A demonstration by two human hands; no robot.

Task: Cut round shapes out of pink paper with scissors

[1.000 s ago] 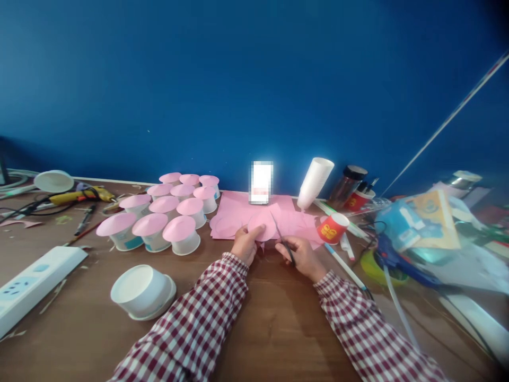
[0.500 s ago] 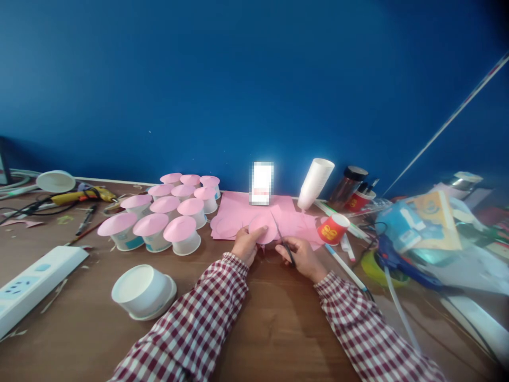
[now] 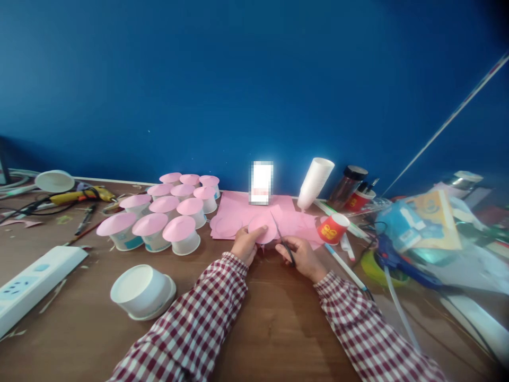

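Observation:
Between the thumb and fingers of my left hand (image 3: 245, 245) is a round piece of pink paper (image 3: 260, 229), held up off the table. My right hand (image 3: 301, 256) is closed round a pair of scissors (image 3: 286, 245), whose blades point up and left along the right edge of the paper circle. Beneath and behind both hands lie flat pink paper sheets (image 3: 234, 204), some with curved cuts or outlines. A red paper cup (image 3: 333, 229) with a yellow print stands upside down to the right of my right hand.
Rows of paper cups topped with shallow pink cones (image 3: 180, 228) stand left. Nearer lies an upturned white bowl (image 3: 139, 292), beside a power strip (image 3: 35, 286). Leaning cups (image 3: 316, 183), a dark-lidded jar (image 3: 350, 187) and a blue glue gun (image 3: 405, 268) are right.
Hardly anything differs. Both hands, the paper circle and the scissors keep almost the same place, and the view has shifted very slightly.

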